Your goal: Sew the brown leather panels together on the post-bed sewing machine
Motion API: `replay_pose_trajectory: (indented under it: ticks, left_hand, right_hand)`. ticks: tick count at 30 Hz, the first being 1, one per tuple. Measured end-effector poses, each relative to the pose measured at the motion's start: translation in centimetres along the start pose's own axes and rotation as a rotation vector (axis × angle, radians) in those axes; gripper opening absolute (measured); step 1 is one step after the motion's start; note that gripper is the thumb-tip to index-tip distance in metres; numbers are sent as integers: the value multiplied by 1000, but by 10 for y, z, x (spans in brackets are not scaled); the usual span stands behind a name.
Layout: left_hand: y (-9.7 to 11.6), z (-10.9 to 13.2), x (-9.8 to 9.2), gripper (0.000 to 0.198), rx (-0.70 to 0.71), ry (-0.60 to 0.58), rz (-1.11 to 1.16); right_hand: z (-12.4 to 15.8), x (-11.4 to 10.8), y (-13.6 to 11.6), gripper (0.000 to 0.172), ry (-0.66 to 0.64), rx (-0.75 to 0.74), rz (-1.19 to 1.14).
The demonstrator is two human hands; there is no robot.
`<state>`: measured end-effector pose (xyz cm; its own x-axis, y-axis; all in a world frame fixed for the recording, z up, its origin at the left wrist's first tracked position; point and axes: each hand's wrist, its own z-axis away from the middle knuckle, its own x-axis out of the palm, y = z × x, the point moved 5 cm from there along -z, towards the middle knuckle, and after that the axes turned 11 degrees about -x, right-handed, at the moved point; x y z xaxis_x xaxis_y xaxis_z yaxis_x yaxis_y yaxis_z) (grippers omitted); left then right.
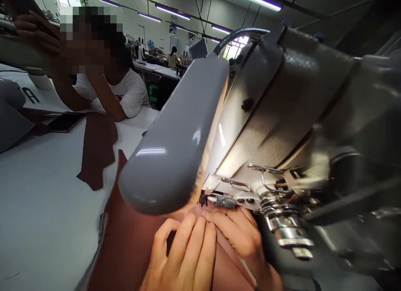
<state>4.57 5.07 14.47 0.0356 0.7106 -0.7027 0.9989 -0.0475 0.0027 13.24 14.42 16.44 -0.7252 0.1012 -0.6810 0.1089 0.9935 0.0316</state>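
Reddish-brown fabric [131,241], smooth like leather, stretches under my hands and up to the needle area of a sewing machine [275,98]. My left hand [184,253] grips the fabric from above, fingers bent and side by side, tips near the needle. Beside it, my right hand [241,236] has its fingers closed on the fabric's edge below the presser foot. The two hands' fingertips almost meet. A grey lamp head [172,144] hides part of the fabric, and the exact stitching point is hard to see.
The machine's metal tension knob [288,224] juts out right of my right hand. On the white table [46,199] lie a dark brown fabric piece [97,149] and a phone [65,122]. A person in a white shirt [134,92] leans on the table opposite, holding a dark object.
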Motion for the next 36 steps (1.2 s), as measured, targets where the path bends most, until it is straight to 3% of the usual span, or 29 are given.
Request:
replay_pose_trajectory:
  ticks: [4, 9, 13, 19, 30, 36]
  left_hand:
    - [0, 0, -3, 29, -112, -4, -13]
    - [-10, -10, -12, 34, -24, -51, -12]
    - [-15, -15, -15, 38, -37, -85, 33]
    - [-21, -17, -11, 38, -9, -141, 51]
    - [-35, -11, 0, 38, -14, -122, 211]
    - [-42, -20, -2, 31, 79, -251, 373]
  right_hand:
    - [6, 5, -3, 21, 58, -15, 63]
    - [10, 9, -6, 22, 57, -12, 73]
    - [10, 8, -8, 20, 39, 13, 70]
    - [11, 8, -8, 22, 62, 22, 54]
    - [10, 9, -7, 24, 73, 37, 64]
    - [5, 9, -9, 24, 81, 21, 66]
